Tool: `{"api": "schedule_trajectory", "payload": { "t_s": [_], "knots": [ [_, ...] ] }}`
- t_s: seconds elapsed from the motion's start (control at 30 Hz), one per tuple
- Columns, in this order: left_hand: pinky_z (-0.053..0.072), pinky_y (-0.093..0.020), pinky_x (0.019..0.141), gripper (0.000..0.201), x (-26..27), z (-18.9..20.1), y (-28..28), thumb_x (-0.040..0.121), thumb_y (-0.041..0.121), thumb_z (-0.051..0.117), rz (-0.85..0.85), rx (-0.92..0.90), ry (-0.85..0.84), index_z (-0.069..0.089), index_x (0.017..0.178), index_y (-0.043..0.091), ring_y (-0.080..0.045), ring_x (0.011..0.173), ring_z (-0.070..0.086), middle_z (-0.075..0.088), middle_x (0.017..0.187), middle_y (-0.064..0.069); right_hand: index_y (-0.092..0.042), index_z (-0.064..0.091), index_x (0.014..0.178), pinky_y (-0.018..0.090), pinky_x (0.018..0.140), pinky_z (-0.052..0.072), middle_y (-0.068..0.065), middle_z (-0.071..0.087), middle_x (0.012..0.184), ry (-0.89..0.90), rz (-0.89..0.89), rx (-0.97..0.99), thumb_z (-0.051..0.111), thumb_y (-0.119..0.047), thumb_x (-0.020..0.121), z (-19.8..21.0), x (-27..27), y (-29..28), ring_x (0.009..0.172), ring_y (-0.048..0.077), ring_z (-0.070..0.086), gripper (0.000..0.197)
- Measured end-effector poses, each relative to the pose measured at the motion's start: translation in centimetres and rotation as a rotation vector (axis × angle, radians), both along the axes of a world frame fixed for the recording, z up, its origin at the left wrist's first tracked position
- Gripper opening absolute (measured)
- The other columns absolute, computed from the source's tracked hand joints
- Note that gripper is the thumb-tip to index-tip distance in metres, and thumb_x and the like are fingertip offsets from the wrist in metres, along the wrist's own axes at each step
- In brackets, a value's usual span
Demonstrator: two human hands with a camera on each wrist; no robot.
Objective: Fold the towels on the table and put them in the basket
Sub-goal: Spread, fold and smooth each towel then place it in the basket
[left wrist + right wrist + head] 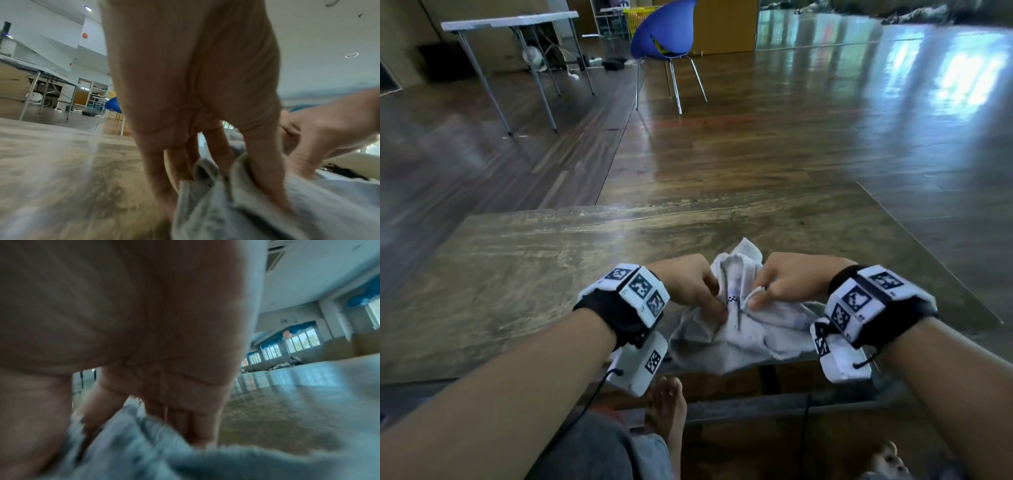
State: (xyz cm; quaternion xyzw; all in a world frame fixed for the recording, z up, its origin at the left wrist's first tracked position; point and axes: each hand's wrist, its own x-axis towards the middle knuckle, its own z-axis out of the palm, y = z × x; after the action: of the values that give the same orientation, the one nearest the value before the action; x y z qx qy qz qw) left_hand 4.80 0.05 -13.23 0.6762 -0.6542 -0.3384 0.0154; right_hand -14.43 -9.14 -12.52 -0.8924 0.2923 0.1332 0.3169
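Where the near edge of the wooden table [524, 260] meets the lap, one crumpled white towel [743, 329] — bunched, unfolded, part of it hanging over that edge. Left hand [690, 284] on the towel's left side, fingers [265, 178] curled down into the cloth, a fold pinched between thumb and fingertips. Right hand [791, 281] just beside it on the right, thumb and forefinger nipping a raised ridge of the same towel. Hands near each other, a narrow strip of cloth between them, not touching. Small dark checked mark on the towel between the two hands. Towel tip poking up behind the knuckles, toward the far side of the table.

Right wrist view heavily blurred — palm [144, 321] and a smear of pale cloth [144, 447] below the fingers, grip detail not readable there. Left wrist view clearer: cloth gathered around the fingertips, right hand [320, 129] visible beyond.

Black straps with white patterned blocks on both wrists. Bare foot [671, 407] under the table edge. Beyond the table, glossy wood floor, blue chair [664, 31], white folding table [510, 24] at far left. Something yellow behind the chair, too hidden to identify as a basket.
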Motion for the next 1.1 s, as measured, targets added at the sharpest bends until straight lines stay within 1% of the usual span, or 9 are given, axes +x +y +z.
{"api": "schedule_trajectory", "payload": {
  "t_s": [0.13,0.23,0.37,0.57,0.7,0.77,0.87,0.97,1.1],
  "knots": [
    [0.049,-0.026,0.066,0.028,1.9,4.3,-3.5,0.078,0.034,0.078,-0.033,-0.077,-0.052,0.076,0.083,0.007,-0.007,0.061,0.056,0.07,0.072,-0.004,-0.014,0.08,0.088,0.039,0.089,0.05,0.005,0.076,0.093,0.003,-0.032,0.095,0.071,-0.041,0.088,4.1,0.3,-3.4,0.086,0.021,0.067,0.028],
    [0.035,-0.021,0.051,0.023,3.7,8.9,-7.6,0.082,0.024,0.075,0.134,-0.481,-0.164,0.066,0.065,0.011,-0.011,0.059,0.05,0.057,0.063,-0.007,-0.016,0.079,0.083,0.03,0.073,0.046,0.008,0.074,0.084,-0.373,-0.282,-0.187,0.073,-0.039,0.087,7.5,1.6,-7.6,0.074,0.011,0.058,0.024],
    [0.039,-0.028,0.059,0.021,6.5,13.6,-10.3,0.081,0.03,0.068,0.476,-0.946,-0.229,0.072,0.074,0.011,-0.022,0.068,0.049,0.059,0.07,-0.01,-0.02,0.076,0.112,0.031,0.082,0.05,0.001,0.073,0.102,-0.731,-0.591,-0.396,0.07,-0.034,0.092,11.4,2.6,-12.6,0.091,0.015,0.064,0.025],
    [0.051,-0.028,0.096,0.025,10.7,15.1,-10.6,0.093,0.016,0.056,0.846,-1.014,-0.105,0.077,0.104,0.024,-0.025,0.105,0.065,0.065,0.124,-0.01,-0.015,0.077,0.111,0.025,0.066,0.042,0.006,0.07,0.088,-0.747,-0.788,-0.512,0.067,-0.036,0.093,13.1,0.6,-15.4,0.072,0.016,0.059,0.029],
    [0.061,-0.042,0.081,0.022,10.5,13.4,-10.2,0.087,0.006,0.062,0.939,-0.991,0.24,0.079,0.101,0.01,-0.035,0.088,0.07,0.074,0.1,-0.02,-0.021,0.07,0.085,0.024,0.045,0.051,0.014,0.074,0.083,-0.815,-0.813,-0.288,0.064,-0.029,0.097,12.3,1.0,-14.9,0.051,0.013,0.066,0.015],
    [0.062,-0.036,0.06,0.018,10.3,12.8,-10.1,0.087,-0.003,0.062,0.986,-0.94,0.508,0.075,0.098,0.001,-0.029,0.065,0.069,0.07,0.09,-0.021,-0.019,0.069,0.092,0.029,0.055,0.06,0.015,0.075,0.092,-0.837,-0.839,-0.146,0.063,-0.027,0.098,11.8,1.5,-14.6,0.058,0.017,0.071,0.012],
    [0.051,-0.011,0.052,0.025,11.3,12.2,-9.9,0.092,0.01,0.064,0.935,-0.852,0.43,0.07,0.114,0.001,-0.007,0.062,0.06,0.063,0.079,-0.001,-0.016,0.066,0.107,0.045,0.083,0.061,0.018,0.072,0.112,-0.824,-0.833,-0.005,0.062,-0.025,0.098,11.3,2.0,-14.6,0.086,0.033,0.073,0.013],
    [0.053,-0.026,0.061,0.009,11.8,12.6,-9.2,0.084,0.011,0.066,0.972,-1.055,0.322,0.074,0.088,0.008,-0.017,0.067,0.055,0.065,0.077,-0.005,-0.021,0.069,0.094,0.046,0.088,0.058,0.016,0.07,0.12,-0.816,-0.778,0.008,0.067,-0.027,0.095,11.6,2.3,-14.4,0.1,0.033,0.071,0.007],
    [0.054,-0.033,0.073,0.017,11.8,13.4,-7.9,0.089,0.018,0.063,0.943,-1.239,0.154,0.072,0.095,0.005,-0.016,0.076,0.058,0.068,0.088,-0.007,-0.032,0.073,0.088,0.05,0.088,0.059,0.019,0.07,0.115,-0.977,-0.712,-0.109,0.07,-0.03,0.093,11.5,3.0,-14.2,0.112,0.035,0.066,0.006]
  ]
}}
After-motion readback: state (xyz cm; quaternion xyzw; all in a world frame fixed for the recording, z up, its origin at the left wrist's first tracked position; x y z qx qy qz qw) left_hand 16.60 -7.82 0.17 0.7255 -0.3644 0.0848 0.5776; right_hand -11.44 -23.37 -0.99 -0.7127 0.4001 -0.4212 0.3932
